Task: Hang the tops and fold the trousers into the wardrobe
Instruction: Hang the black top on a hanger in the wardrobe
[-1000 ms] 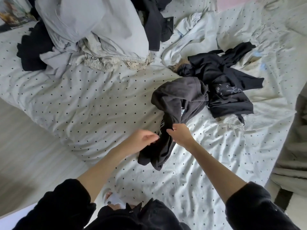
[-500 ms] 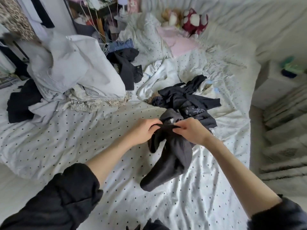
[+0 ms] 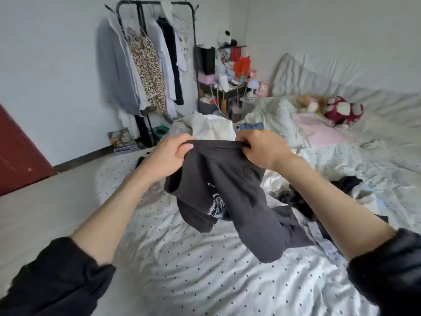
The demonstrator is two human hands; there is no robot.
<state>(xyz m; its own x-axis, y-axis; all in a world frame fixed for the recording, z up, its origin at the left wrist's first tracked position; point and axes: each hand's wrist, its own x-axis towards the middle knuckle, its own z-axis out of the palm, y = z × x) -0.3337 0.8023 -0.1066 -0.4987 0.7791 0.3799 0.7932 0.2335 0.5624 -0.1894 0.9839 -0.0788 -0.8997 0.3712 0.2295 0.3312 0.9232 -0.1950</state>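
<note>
Garment: dark grey printed top [image 3: 230, 192], now lifted clear of the bed [image 3: 205, 277], where it lay bunched a second ago.
Left hand [image 3: 169, 156]: pinches one end of its stretched top edge.
Right hand [image 3: 262, 148]: grips the other end.
Meaning: likely opened out for hanging on the clothes rail [image 3: 157, 3].

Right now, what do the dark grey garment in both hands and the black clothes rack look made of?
Dark grey garment: soft matte knit, likely cotton jersey; it drapes limply, with a white print. Black clothes rack: thin painted metal tubing, probably steel.
</note>
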